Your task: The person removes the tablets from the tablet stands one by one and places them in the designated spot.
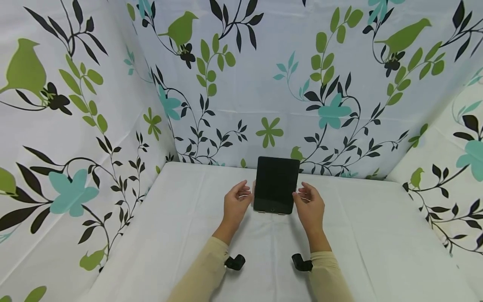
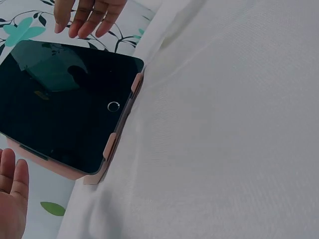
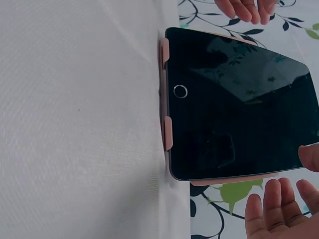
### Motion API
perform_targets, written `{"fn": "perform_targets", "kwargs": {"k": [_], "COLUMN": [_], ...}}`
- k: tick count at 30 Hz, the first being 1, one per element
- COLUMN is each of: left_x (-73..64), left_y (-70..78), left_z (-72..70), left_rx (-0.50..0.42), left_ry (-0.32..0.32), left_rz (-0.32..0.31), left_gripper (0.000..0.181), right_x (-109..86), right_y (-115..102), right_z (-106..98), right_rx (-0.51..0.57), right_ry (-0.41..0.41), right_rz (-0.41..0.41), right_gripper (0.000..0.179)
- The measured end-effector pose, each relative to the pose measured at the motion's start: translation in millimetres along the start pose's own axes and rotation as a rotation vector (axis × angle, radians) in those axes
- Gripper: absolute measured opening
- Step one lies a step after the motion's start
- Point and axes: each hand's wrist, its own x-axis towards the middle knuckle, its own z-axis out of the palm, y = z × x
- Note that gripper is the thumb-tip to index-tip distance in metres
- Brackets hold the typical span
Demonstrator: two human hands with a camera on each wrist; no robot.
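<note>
A black tablet [image 1: 276,184] with a round home button leans upright, screen toward me, on a pink stand [image 2: 109,146] at the far side of the table. Two pink lips of the stand hook over its lower edge. My left hand [image 1: 237,203] is beside the tablet's left edge, fingers loosely bent and holding nothing. On the other side is my right hand [image 1: 310,206], its thumb [image 3: 310,157] overlapping the tablet's right edge in the right wrist view. I cannot tell whether that thumb touches it. The right fingers are relaxed and apart from the tablet. The stand's back is hidden.
A white cloth [image 1: 188,235] covers the table. Behind the tablet and along both sides hang white curtains [image 1: 256,84] printed with green birds, leaves and blue flowers. Each wrist carries a small black camera mount [image 1: 235,262].
</note>
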Motion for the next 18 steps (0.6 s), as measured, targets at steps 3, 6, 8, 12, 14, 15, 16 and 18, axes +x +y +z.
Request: {"fn": "perform_targets", "kwargs": {"k": [3,6,8,12,14,15,16,18], "left_x": [0.5,0.7,0.9,1.0,1.0,0.3,0.6,1.3], "left_y": [-4.7,-10.1,-13.1,-15.7,-15.7,-12.1,-12.1,-11.9], "left_z": [2.6,4.8,6.0,8.5,9.9,10.4,11.0,11.9], "left_rx": [-0.031,-0.036,-0.032,-0.027,-0.023,-0.019,-0.021,-0.018], "left_ry": [-0.011,-0.016,-0.021,-0.034,-0.042,-0.048,-0.051,-0.053], "left_rz": [-0.009,-0.01,-0.004,0.013,0.012,0.006,0.002,-0.01], "left_gripper": [0.051,0.05,0.05,0.05,0.049,0.049,0.049,0.049], "right_x": [0.8,1.1,1.2,1.2,1.3,1.3,1.1,0.8], "right_y": [3,6,8,11,11,11,11,11], "right_z": [2,4,6,7,7,7,7,7], "right_rx": [-0.018,-0.023,-0.013,0.003,0.013,0.02,0.03,0.057], "right_ry": [-0.017,-0.037,-0.044,-0.046,-0.055,-0.063,-0.071,-0.089], "right_rz": [0.026,0.051,0.056,0.046,0.049,0.055,0.061,0.073], "right_gripper": [0.045,0.045,0.045,0.043,0.042,0.042,0.042,0.043]}}
